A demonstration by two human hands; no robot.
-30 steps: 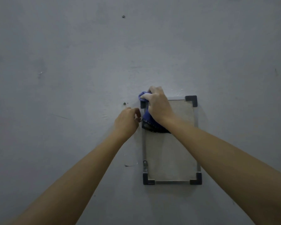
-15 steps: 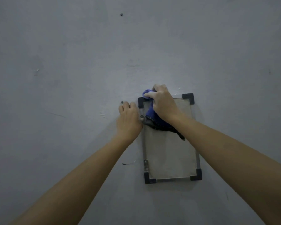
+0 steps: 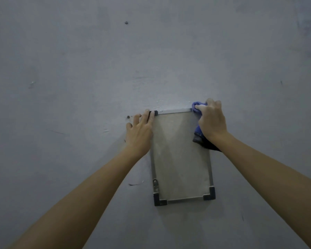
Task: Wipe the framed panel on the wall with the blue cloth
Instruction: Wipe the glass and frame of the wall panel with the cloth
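From the head view, our right hand (image 3: 211, 121) is clamped on the blue cloth (image 3: 197, 131) at the top right corner of the framed panel (image 3: 180, 155) on the wall (image 3: 79, 69). We should press evenly, working downward. Our left hand (image 3: 139, 131), fingers spread, steadies the top left corner. The panel looks pale, dull, metal-edged, with dark corner caps.

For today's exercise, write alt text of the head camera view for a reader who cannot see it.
A right hand presses a bunched blue cloth against the top right corner of a metal-framed panel on a grey wall. The left hand lies flat over the panel's top left corner.
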